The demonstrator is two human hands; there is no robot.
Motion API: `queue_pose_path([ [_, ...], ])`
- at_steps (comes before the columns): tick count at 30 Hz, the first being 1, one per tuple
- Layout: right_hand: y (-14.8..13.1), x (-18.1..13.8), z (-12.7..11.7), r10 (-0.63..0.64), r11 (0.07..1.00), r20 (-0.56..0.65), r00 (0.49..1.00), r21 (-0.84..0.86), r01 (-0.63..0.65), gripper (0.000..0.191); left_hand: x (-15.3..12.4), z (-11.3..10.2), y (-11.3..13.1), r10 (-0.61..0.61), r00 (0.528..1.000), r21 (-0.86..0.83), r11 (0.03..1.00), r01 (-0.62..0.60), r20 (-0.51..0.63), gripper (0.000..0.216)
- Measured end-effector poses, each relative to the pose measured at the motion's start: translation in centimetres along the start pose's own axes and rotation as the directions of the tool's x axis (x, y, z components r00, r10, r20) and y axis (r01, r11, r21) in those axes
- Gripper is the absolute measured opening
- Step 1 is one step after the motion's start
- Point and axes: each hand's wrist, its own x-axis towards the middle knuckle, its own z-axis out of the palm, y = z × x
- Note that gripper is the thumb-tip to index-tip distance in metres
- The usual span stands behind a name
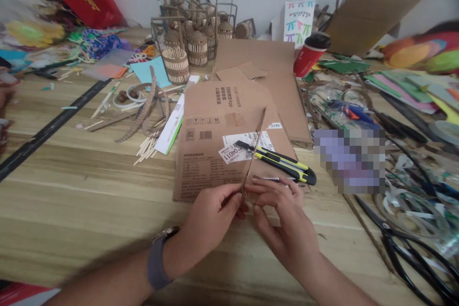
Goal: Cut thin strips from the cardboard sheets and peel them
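A thin cardboard strip [255, 146] stands on edge above the wooden table, rising away from me. My left hand [211, 222] pinches its near end from the left; a watch sits on that wrist. My right hand [283, 220] pinches the same end from the right, fingers pressed together. Just beyond the hands lies a yellow and black utility knife [283, 162] on a flattened cardboard box [215, 153] with white labels.
Small slatted cardboard baskets [195, 45] stand at the back. A red cup [308, 55] is at the back right. Black scissors [412, 248] and plastic scraps lie at the right. Wooden sticks [147, 148], cardboard strips and a long black ruler [53, 126] lie at the left.
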Motion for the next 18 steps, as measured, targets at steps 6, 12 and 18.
queue_pose_path([
  [6, -0.9, -0.2, 0.5, -0.039, 0.999, -0.031, 0.999, -0.023, 0.039, 0.017, 0.4, 0.0, -0.2, -0.001, 1.0, -0.03, 1.0, 0.001, -0.004, 0.024],
  [12, -0.7, -0.1, 0.4, -0.027, 0.999, -0.011, 1.0, -0.026, 0.027, 0.019, 0.3, 0.0, -0.4, -0.026, 0.998, -0.024, 0.999, 0.024, -0.049, 0.024],
  [18, 0.0, 0.0, 0.1, 0.038, 0.999, 0.015, 0.999, 0.008, -0.038, 0.019, 0.3, 0.0, -0.5, -0.074, 0.996, -0.028, 0.997, 0.073, -0.047, 0.023],
])
